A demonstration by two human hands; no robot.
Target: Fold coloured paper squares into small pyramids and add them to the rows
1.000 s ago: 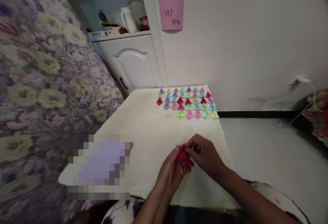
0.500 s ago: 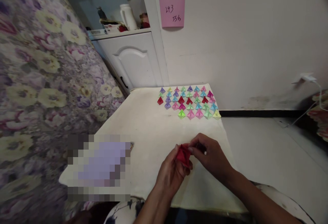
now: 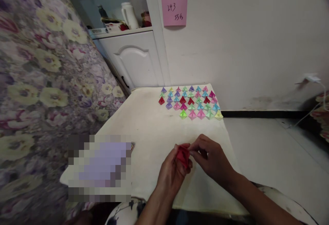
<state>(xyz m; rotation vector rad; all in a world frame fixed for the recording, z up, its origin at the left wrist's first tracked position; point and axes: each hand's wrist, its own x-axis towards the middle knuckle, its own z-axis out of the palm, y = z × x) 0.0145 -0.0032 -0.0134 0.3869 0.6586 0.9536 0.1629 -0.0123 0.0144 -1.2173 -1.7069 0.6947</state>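
Note:
A red folded piece of paper (image 3: 182,155) is held above the near part of the pale table, with creased flaps around a dark hollow. My left hand (image 3: 171,170) is closed around it from below and from the left, thumb along its upper left edge. From the right, my right hand (image 3: 209,153) pinches its right edge between thumb and forefinger. Further back lie rows of small folded paper pieces (image 3: 192,107) in green, pink, blue, purple, yellow and red, similar in shape to the one I hold.
The cream-covered table (image 3: 144,122) meets a white wall (image 3: 244,46) at the back. A pixelated purple item (image 3: 105,163) lies at its left. Beyond stand a white cabinet (image 3: 133,60) and a flowered curtain (image 3: 51,91). A pink note (image 3: 174,7) hangs on the wall.
My right thumb and forefinger have shifted slightly at the red paper's right edge. The paper has turned a little in my left hand. The camera view has moved slightly.

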